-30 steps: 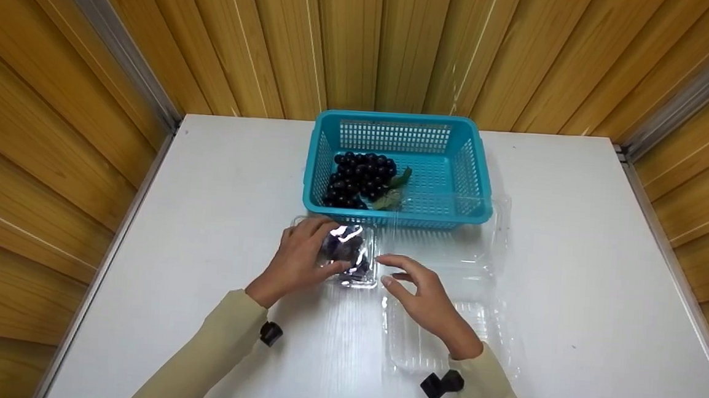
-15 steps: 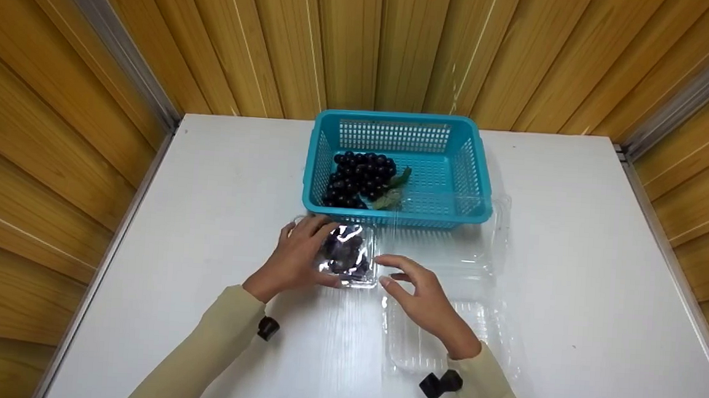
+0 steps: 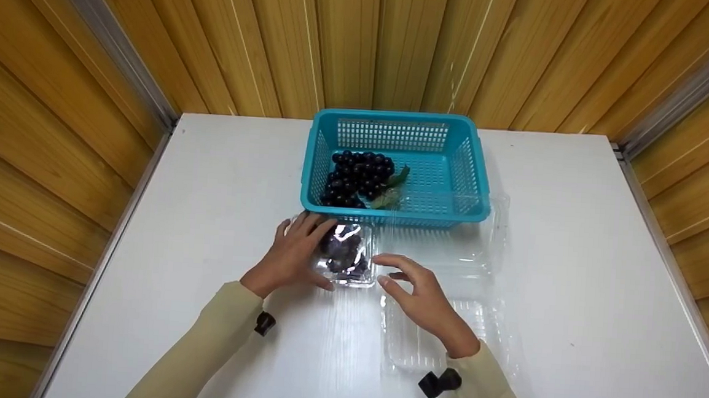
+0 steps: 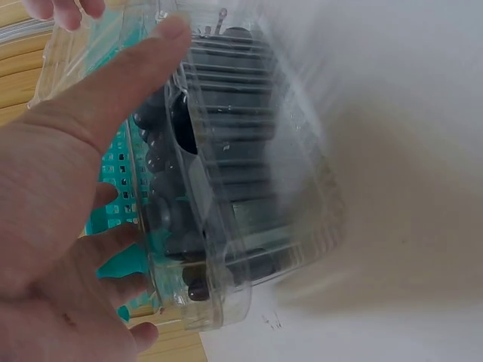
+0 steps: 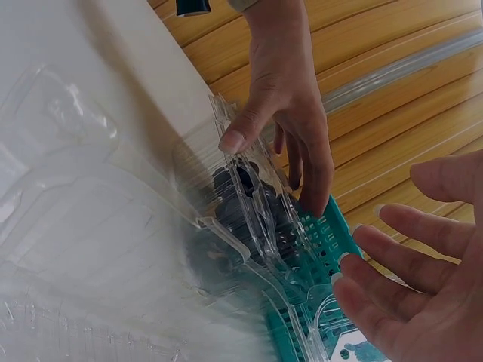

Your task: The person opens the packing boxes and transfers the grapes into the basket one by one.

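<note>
A closed clear plastic clamshell box [image 3: 346,252] with dark grapes inside lies on the white table, just in front of the blue-green basket. Across its left side spreads my left hand [image 3: 292,254]; the fingers reach to the far-left part and the thumb lies at the near edge. In the left wrist view that thumb [image 4: 128,83] is stretched out along the lid's rim. My right hand [image 3: 425,299] hovers at the box's right side with thumb and fingers apart, holding nothing. The right wrist view shows its fingers [image 5: 407,264] loosely extended.
Behind the box stands the blue-green basket [image 3: 479,170] with a bunch of dark grapes [image 3: 359,174] and green leaves [image 3: 398,176]. An opened, larger clear plastic container [image 3: 431,247] lies to the right, its lid part overlapping the basket's front. Wood-look panels [image 3: 400,48] surround the table.
My left thumb has slid from the top of the lid to the box's near edge, and that hand has shifted slightly left. The right hand has hardly moved.
</note>
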`<control>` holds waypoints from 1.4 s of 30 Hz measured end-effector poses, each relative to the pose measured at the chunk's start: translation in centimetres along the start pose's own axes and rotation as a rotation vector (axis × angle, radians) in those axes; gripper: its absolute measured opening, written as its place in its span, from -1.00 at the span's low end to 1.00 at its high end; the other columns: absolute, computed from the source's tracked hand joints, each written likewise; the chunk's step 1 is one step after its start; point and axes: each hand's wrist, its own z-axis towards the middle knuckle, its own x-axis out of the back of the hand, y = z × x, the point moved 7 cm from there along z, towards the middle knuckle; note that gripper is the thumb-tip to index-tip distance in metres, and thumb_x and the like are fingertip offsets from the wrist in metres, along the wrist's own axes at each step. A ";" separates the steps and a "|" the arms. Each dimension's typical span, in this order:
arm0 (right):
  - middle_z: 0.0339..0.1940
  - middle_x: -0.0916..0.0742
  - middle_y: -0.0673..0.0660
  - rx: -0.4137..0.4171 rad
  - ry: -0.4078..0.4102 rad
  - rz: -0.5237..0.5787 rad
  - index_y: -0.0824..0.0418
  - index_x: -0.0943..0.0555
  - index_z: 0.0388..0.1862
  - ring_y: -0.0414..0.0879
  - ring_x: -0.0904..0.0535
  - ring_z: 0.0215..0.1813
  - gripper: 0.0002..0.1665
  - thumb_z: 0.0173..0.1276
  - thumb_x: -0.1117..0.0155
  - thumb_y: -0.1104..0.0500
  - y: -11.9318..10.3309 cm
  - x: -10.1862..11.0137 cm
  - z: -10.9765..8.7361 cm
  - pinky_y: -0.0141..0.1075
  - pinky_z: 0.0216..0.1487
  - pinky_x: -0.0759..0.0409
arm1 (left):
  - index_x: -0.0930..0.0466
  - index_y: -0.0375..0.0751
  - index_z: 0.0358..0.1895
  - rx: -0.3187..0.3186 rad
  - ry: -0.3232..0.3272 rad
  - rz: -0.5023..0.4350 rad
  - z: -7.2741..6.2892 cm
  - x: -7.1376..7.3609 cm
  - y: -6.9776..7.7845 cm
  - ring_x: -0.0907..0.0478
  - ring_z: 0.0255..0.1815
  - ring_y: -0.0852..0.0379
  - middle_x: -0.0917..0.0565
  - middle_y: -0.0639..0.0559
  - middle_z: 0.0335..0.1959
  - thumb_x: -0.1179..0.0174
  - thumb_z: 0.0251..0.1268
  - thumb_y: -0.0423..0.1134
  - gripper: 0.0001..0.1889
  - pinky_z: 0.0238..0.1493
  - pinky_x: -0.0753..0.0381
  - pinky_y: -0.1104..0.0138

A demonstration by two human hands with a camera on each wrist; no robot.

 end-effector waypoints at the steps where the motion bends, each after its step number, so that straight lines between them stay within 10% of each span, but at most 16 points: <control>1: 0.25 -0.60 0.04 -0.001 -0.001 -0.001 0.08 -0.51 0.25 -0.02 -0.48 0.34 -0.57 0.45 -0.16 0.05 0.0 0.0 0.0 -0.06 0.24 -0.53 | -0.12 0.04 0.50 -0.004 0.003 -0.005 0.0 0.0 0.0 0.03 0.56 -0.19 -0.13 -0.03 0.53 -0.59 -0.52 0.27 0.30 0.46 0.02 -0.17; 42: 0.28 -0.61 0.00 -0.020 -0.020 -0.029 0.04 -0.55 0.22 -0.07 -0.41 0.42 -0.57 0.38 -0.25 0.12 -0.9 -1.3 0.7 -0.01 0.37 -0.40 | -0.21 -0.02 0.46 -0.039 0.002 0.006 -0.5 0.4 1.0 -0.12 0.49 -0.19 -0.23 -0.15 0.45 -0.56 -0.25 0.13 0.08 0.34 -0.23 -0.28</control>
